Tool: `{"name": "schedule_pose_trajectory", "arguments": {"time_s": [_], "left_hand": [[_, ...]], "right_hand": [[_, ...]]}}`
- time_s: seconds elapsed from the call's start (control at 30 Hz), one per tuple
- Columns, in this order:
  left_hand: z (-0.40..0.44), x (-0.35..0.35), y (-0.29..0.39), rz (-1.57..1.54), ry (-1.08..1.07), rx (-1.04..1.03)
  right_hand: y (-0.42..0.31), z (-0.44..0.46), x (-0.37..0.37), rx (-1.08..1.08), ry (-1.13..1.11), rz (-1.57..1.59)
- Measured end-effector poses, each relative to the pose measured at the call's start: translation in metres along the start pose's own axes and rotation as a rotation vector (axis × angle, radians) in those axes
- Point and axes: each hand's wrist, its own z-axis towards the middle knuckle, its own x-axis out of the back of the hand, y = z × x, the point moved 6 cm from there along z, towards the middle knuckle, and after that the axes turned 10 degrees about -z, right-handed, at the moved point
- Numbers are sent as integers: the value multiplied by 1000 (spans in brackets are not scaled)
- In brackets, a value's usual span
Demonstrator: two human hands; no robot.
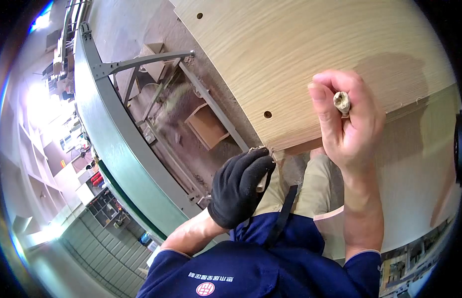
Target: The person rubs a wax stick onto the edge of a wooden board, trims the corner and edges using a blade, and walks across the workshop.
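A large wood-grain panel (300, 54) with two dark round holes fills the upper right. Above its near edge, my bare right hand (352, 116) is closed around a pale stick-like thing (341, 102), whose rough, hollow-looking end points up at me. What lies below that fist is hidden. My left hand (241, 184), in a black glove, is closed at the panel's near left corner. A short piece of a pale, rounded thing (261, 184) shows between its fingers; its kind cannot be made out. Wood shavings or frayed bits show at the corner.
A second curved pale panel (405, 164) stands at the right, close to my right forearm. To the left runs a long machine bed with a green surface (121, 154) and a metal frame (211, 104). Wood offcuts (207, 125) lie on the dusty floor below.
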Motion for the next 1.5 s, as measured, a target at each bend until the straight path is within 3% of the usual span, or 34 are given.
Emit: {"name": "schedule_pose_trajectory", "arguments": {"time_s": [0.1, 0.23, 0.37, 0.57, 0.67, 0.73, 0.77, 0.8, 0.83, 0.9, 1.0, 1.03, 1.07, 1.13, 1.23, 1.27, 1.3, 1.33, 1.37, 1.4, 1.47, 1.5], "left_hand": [[-14, -1, -15, 90, -50, 55], [-26, 13, -12, -44, 114, 91], [-10, -3, -5, -88, 50, -25], [-34, 25, -16, -41, 53, 165], [-59, 42, -27, -170, 71, 215], [-68, 46, -29, -352, 219, 256], [-72, 43, -31, -559, 208, 307], [-78, 41, -34, -752, 196, 377], [-77, 45, -24, -651, 110, 353], [-66, 53, -6, -427, -25, 287], [-85, 16, -70, -874, -55, 398], [-89, 5, -81, -544, -33, 212], [-79, 18, -32, 78, -209, 4], [-80, -5, -30, 72, -394, -232], [-94, -32, 1, 165, -631, -462], [-100, -39, 20, 133, -731, -512], [-108, -45, 43, 142, -765, -522], [-116, -33, 82, -29, -845, -405], [-127, -48, 90, -40, -876, -465], [-136, -60, 102, -49, -904, -521], [-157, -72, 137, 24, -987, -663], [-170, -78, 156, 60, -1030, -731]], "right_hand": [[0, 0, 2, -36, -25, 15], [-1, -1, 1, -58, -39, -11], [1, -2, 0, -60, -41, -21], [-9, 4, 4, -68, -79, -33], [-7, -2, -4, -159, -60, 55], [-5, -3, -4, -132, -19, -70], [0, -7, -14, -214, -62, 7], [-9, -8, -12, -52, 75, -61], [-1, -16, -22, -218, -77, -59], [-2, -26, -10, -284, -69, 37], [-30, -77, 20, -307, -74, 2], [-35, -102, 25, -283, -4, 12], [-45, -129, 35, -344, -8, -5], [-74, -183, 61, -568, -65, 30], [-107, -266, 60, -663, 85, 217], [-117, -289, 55, -704, 117, 299], [-138, -304, 61, -753, 116, 217], [-155, -317, 66, -798, 111, 142], [-160, -336, 64, -841, 134, 134], [-170, -345, 75, -607, 369, -94], [-172, -381, 94, -638, 445, -262], [-176, -399, 106, -619, 540, -112]]}}
